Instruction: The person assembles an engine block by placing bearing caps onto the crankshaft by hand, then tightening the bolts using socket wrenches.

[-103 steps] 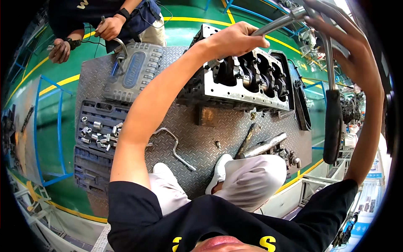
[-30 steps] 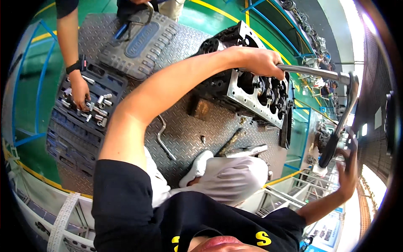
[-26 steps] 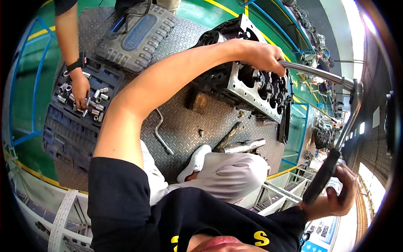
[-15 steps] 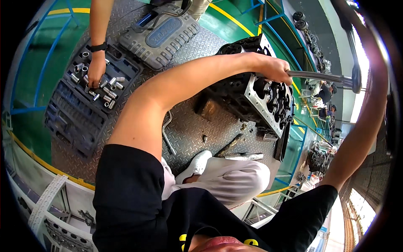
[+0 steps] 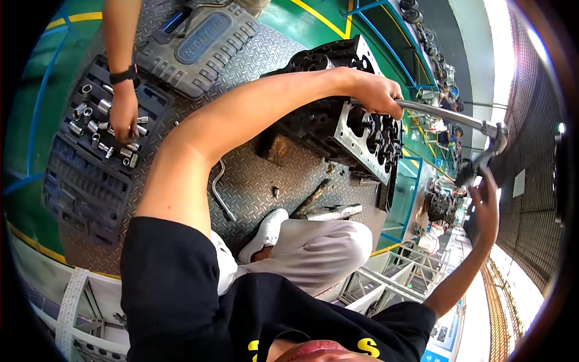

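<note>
My left arm reaches across to the right, and my left hand (image 5: 375, 95) is closed round the end of a long steel socket wrench handle (image 5: 443, 113). The handle runs out to a jointed head (image 5: 497, 134), from which a darker piece (image 5: 473, 169) hangs down. My right hand (image 5: 487, 211) is raised at the right with its fingers apart, close to that darker end. Whether the fingertips touch it I cannot tell. Below and behind my left forearm stands a dark engine block (image 5: 338, 123) with a pale machined face; the forearm hides part of it.
Another person's hand (image 5: 123, 114) reaches into an opened socket case (image 5: 90, 175) holding several steel sockets. A closed grey tool case (image 5: 202, 45) lies beyond. On the tread-plate floor (image 5: 244, 175) are a bent metal rod (image 5: 221, 193), a small socket (image 5: 275, 192) and a wooden stick (image 5: 312, 198).
My right hand has come down from the upper right, and its fingers now show. The wrench head has tilted lower. The whole view has shifted a little; my left hand keeps its grip.
</note>
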Available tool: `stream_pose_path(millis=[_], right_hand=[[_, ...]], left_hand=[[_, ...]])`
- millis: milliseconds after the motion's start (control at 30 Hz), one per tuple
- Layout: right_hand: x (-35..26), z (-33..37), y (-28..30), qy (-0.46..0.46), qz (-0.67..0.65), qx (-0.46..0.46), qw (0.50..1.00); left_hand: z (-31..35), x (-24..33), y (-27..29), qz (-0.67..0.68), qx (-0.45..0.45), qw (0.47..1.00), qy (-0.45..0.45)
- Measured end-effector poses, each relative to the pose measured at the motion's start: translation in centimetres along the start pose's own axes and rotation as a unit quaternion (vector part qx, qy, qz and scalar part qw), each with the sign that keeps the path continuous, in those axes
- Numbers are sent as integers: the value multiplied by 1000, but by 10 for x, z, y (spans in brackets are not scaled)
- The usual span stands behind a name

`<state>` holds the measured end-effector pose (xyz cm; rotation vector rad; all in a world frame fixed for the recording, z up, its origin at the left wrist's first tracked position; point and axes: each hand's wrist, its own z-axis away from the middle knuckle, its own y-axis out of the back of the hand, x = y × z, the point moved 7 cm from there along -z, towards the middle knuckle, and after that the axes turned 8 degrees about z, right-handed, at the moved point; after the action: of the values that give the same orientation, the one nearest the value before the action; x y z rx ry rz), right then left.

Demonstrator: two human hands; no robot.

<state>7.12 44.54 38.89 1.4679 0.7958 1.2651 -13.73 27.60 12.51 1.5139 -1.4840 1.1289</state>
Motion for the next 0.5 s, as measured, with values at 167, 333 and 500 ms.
stream_pose_path(millis=[167,333,500], right_hand=[[-94,114,33,21,-120,15,992],[-203,88,66,371,-59,158,913],[-228,10,70,404,63,258,875]], left_hand=[[1,7,-6,-34,-15,999,-12],[6,-3,2,-23,15,1000,3],[7,5,4,-49,63,996,26]])
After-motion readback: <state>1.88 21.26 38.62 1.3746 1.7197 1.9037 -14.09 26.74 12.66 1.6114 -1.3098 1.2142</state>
